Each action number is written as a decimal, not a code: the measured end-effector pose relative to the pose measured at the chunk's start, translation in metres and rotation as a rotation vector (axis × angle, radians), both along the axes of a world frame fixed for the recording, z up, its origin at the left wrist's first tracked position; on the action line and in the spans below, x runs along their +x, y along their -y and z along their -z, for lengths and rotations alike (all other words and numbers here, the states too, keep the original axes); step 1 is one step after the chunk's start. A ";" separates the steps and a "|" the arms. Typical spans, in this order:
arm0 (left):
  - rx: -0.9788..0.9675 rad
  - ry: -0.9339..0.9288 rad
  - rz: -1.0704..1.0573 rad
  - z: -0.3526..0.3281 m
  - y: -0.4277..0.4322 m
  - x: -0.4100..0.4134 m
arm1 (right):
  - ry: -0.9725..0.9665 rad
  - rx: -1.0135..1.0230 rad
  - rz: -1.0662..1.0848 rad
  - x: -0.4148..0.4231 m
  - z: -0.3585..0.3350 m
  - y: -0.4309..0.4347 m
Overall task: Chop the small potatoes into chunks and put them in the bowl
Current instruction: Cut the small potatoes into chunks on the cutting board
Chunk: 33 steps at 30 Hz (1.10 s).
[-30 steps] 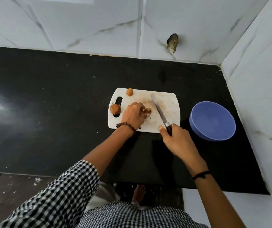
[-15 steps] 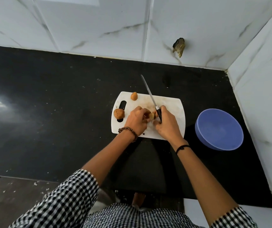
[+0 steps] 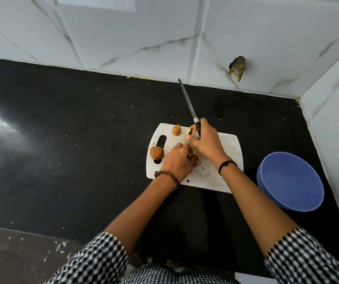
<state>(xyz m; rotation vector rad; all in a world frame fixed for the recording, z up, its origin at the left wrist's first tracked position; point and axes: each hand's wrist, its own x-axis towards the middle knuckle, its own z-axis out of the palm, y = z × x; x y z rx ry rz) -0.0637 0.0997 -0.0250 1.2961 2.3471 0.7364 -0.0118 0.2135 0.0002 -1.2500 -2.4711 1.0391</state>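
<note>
A white cutting board [image 3: 230, 152] lies on the black counter. My right hand [image 3: 205, 142] grips a black-handled knife [image 3: 188, 105], blade pointing up and away toward the wall, and a cut potato chunk [image 3: 189, 131] shows at its fingertips. My left hand [image 3: 177, 158] holds a potato piece [image 3: 194, 157] down on the board. One whole small potato [image 3: 176, 130] sits at the board's far edge. Another potato [image 3: 156, 153] rests over the handle slot on the left. The blue bowl [image 3: 289, 181] stands right of the board, nothing visible inside.
White marble-tiled walls enclose the black counter [image 3: 72, 140] at the back and right. A broken hole [image 3: 237, 67] marks the back wall. The counter's front edge runs near my body, with dusty floor [image 3: 10, 253] below left.
My right hand has moved from beside my left to the board's far edge, knife blade still raised. A cut chunk now shows at its fingertips. The camera has shifted closer.
</note>
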 end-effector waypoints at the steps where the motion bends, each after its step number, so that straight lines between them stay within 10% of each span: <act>1: -0.003 0.007 0.013 0.000 0.000 -0.001 | 0.008 -0.002 -0.010 -0.007 0.001 -0.001; 33: 0.068 0.120 -0.009 0.000 -0.004 0.006 | 0.094 -0.146 0.157 0.114 0.001 0.080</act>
